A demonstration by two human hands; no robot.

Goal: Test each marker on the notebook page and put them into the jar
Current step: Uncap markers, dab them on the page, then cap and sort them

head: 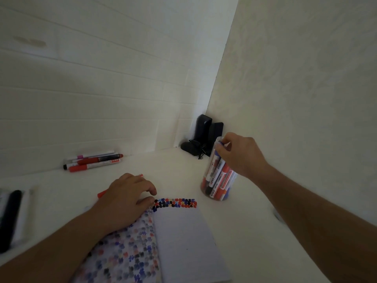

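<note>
An open notebook (pixel 179 237) lies near me on the white table, with a row of red, blue and black marks (pixel 175 203) along the top of its right page. My left hand (pixel 128 199) rests on the left page, over a red marker (pixel 101 194) that pokes out from under it. A clear plastic jar (pixel 219 174) with several red, blue and black markers stands to the right. My right hand (pixel 238 154) is at the jar's mouth, fingers pinching a blue marker (pixel 220 143) that stands in the jar.
Several loose markers (pixel 93 159) lie at the back left against the wall. Dark speakers and a black mouse (pixel 201 139) sit in the corner. A black and white case (pixel 12 217) lies at the left edge. Walls close in behind and to the right.
</note>
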